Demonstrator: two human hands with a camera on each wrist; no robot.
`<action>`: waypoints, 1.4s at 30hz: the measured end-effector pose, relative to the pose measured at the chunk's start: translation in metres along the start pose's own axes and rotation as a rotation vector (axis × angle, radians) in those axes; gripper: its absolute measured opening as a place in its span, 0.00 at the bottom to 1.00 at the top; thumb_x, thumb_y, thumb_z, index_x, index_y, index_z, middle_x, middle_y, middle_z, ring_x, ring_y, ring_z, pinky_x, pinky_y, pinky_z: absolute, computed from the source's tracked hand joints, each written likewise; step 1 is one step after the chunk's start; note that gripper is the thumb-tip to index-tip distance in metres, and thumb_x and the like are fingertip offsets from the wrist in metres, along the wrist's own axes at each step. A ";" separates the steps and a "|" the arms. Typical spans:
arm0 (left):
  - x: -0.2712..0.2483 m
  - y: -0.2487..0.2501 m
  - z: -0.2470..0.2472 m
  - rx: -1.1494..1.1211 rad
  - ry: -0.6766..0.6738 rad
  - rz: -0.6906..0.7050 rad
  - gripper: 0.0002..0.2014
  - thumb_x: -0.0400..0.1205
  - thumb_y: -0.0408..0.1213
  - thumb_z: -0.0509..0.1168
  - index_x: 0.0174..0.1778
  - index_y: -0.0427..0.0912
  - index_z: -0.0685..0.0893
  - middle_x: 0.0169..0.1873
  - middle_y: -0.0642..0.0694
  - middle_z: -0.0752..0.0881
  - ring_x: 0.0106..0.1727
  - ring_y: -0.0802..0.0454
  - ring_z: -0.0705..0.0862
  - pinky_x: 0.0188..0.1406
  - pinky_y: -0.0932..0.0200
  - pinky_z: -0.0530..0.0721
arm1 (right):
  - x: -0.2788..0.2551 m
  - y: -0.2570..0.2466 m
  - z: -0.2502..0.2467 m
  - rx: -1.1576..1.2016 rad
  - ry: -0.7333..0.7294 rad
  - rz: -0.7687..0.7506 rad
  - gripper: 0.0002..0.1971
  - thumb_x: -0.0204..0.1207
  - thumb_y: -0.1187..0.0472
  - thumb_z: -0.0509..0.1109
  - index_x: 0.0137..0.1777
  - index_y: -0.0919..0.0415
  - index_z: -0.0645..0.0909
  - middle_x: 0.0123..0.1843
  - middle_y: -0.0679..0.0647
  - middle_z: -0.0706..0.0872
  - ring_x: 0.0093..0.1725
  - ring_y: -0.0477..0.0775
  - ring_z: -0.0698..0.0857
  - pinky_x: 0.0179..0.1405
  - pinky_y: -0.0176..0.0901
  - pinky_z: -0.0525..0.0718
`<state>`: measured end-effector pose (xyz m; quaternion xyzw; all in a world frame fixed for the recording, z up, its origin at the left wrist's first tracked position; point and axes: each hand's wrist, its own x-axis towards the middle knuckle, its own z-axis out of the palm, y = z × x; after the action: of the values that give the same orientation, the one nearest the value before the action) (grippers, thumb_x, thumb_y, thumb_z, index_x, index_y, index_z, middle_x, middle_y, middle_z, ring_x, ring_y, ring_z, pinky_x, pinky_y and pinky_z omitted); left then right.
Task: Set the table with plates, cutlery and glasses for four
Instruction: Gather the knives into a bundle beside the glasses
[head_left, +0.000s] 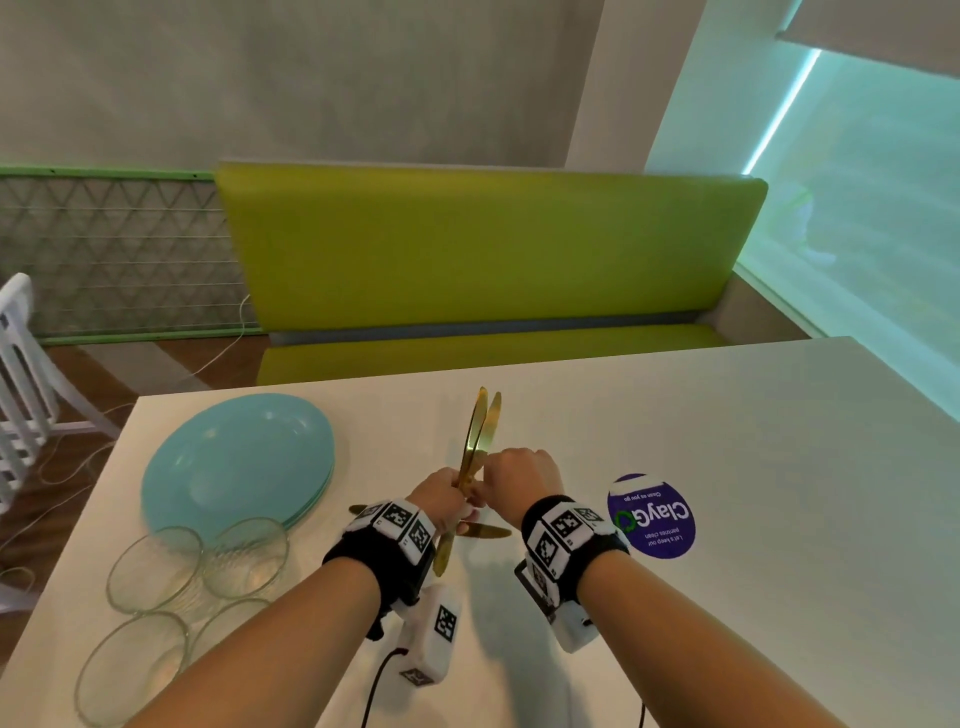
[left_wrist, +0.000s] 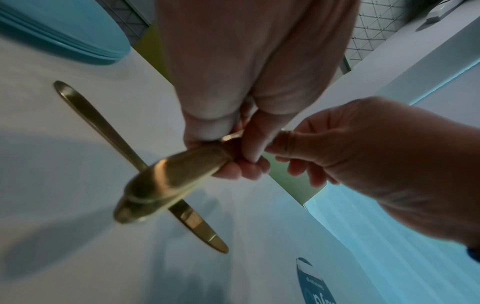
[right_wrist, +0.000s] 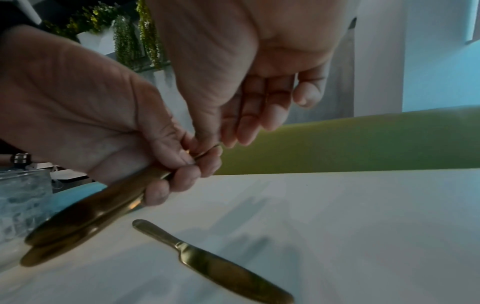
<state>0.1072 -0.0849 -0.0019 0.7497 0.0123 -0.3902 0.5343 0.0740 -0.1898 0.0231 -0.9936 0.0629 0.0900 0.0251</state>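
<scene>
My left hand (head_left: 451, 500) grips a bundle of gold knives (head_left: 481, 431) by the middle, blades pointing up and away and handles (left_wrist: 166, 181) hanging toward me. With thumb and fingertips, my right hand (head_left: 494, 472) pinches one knife of that bundle just above the left fist (right_wrist: 103, 123). One more gold knife (head_left: 489, 531) lies flat on the white table (head_left: 727, 467) under my hands, and shows in the right wrist view (right_wrist: 215, 267). A stack of turquoise plates (head_left: 239, 462) sits at the left, with several clear glasses (head_left: 156, 569) in front of it.
A round purple sticker (head_left: 652, 515) is stuck on the table right of my hands. A green bench (head_left: 488, 249) runs along the far edge. A white chair (head_left: 21, 364) stands off the left corner. Bare tabletop stretches to the right.
</scene>
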 end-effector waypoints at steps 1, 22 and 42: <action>0.001 0.000 -0.002 -0.014 0.025 -0.009 0.13 0.79 0.17 0.53 0.42 0.40 0.74 0.35 0.45 0.80 0.32 0.54 0.76 0.29 0.63 0.72 | 0.000 0.000 0.001 0.026 -0.016 0.015 0.17 0.81 0.47 0.60 0.51 0.58 0.84 0.50 0.55 0.88 0.53 0.57 0.85 0.52 0.45 0.74; 0.008 0.000 -0.083 -0.326 0.331 -0.062 0.13 0.84 0.29 0.48 0.39 0.39 0.75 0.30 0.43 0.76 0.28 0.50 0.73 0.27 0.58 0.73 | 0.019 -0.053 0.053 0.078 -0.262 -0.005 0.17 0.82 0.63 0.59 0.69 0.59 0.78 0.67 0.58 0.79 0.68 0.61 0.77 0.66 0.50 0.76; -0.020 -0.025 -0.077 -0.129 0.154 0.009 0.12 0.87 0.30 0.50 0.42 0.42 0.76 0.36 0.43 0.78 0.35 0.50 0.79 0.34 0.56 0.80 | -0.022 -0.060 0.064 -0.019 -0.380 0.109 0.15 0.78 0.62 0.65 0.63 0.64 0.81 0.63 0.60 0.83 0.63 0.61 0.83 0.59 0.49 0.81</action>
<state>0.1268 -0.0037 -0.0002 0.7416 0.0751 -0.3276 0.5806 0.0488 -0.1243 -0.0338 -0.9540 0.1099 0.2779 0.0225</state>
